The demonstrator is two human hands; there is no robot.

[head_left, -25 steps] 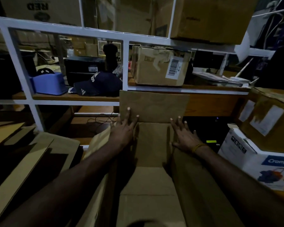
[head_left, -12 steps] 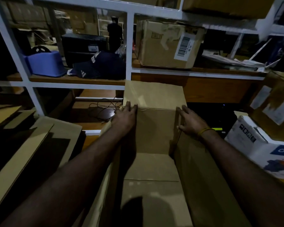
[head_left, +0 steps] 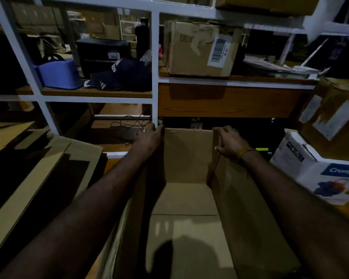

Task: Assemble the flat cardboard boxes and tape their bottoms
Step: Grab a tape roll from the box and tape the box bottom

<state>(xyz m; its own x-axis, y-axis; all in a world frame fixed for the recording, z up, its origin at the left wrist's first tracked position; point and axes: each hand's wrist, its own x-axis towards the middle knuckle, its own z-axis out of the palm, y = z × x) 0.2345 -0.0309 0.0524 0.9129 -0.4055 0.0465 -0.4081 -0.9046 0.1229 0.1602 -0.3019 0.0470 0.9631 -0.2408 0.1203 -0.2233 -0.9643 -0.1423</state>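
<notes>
A brown cardboard box (head_left: 186, 200) stands open in front of me, and I look down into it. Its far wall rises between my hands, and its far flap is folded out of sight behind the rim. My left hand (head_left: 149, 135) grips the far left corner of the rim. My right hand (head_left: 229, 141), with a yellow band on the wrist, curls over the far right corner. The box floor shows a seam across the middle and my shadow at the near end.
Flat cardboard sheets (head_left: 34, 174) lie stacked at the left. A white shelf frame (head_left: 155, 63) stands just beyond the box, holding a taped carton (head_left: 199, 47), a dark cap (head_left: 119, 75) and a blue container (head_left: 57, 73). A white printed box (head_left: 318, 170) sits at the right.
The far flap that stood upright has gone down behind the box rim. Both hands have moved forward from the side walls to the far corners.
</notes>
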